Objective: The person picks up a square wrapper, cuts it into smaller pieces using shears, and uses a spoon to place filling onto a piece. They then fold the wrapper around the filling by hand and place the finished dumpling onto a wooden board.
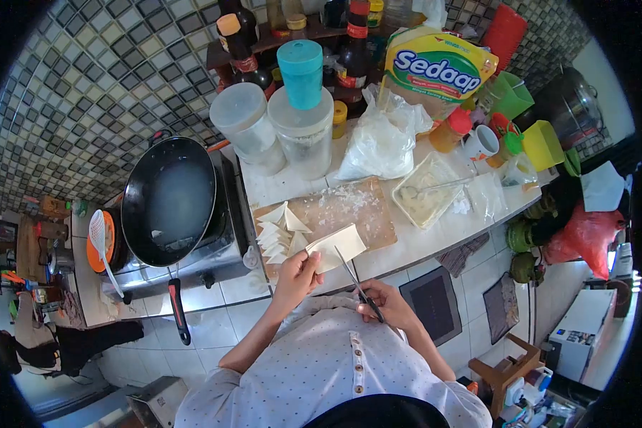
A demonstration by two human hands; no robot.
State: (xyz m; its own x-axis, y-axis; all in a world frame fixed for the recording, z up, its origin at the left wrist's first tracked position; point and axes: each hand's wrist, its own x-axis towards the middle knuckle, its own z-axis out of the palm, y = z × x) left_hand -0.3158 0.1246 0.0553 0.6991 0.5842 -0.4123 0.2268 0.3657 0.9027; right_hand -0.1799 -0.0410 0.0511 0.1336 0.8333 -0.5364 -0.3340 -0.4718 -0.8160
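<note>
My left hand [297, 277] pinches a small stack of pale, square pastry wrappers [348, 242] over the front edge of a wooden cutting board [367, 207]. In my right hand [390, 305] is a pair of scissors [364, 292], fingers wrapped round the handles. The blades point away from me and overlap the wrappers in this view. Several triangular wrapper pieces [282, 232] lie piled on the left part of the board, just beyond my left hand. White flour-like powder is scattered over the board's middle.
To the left, a black frying pan [182, 185] with oil-like liquid sits on the stove, its handle [179, 314] jutting over the front. A plastic tray [431, 189] holding a spoon lies right of the board. Behind stand lidded containers [301, 135] and a white plastic bag [380, 143].
</note>
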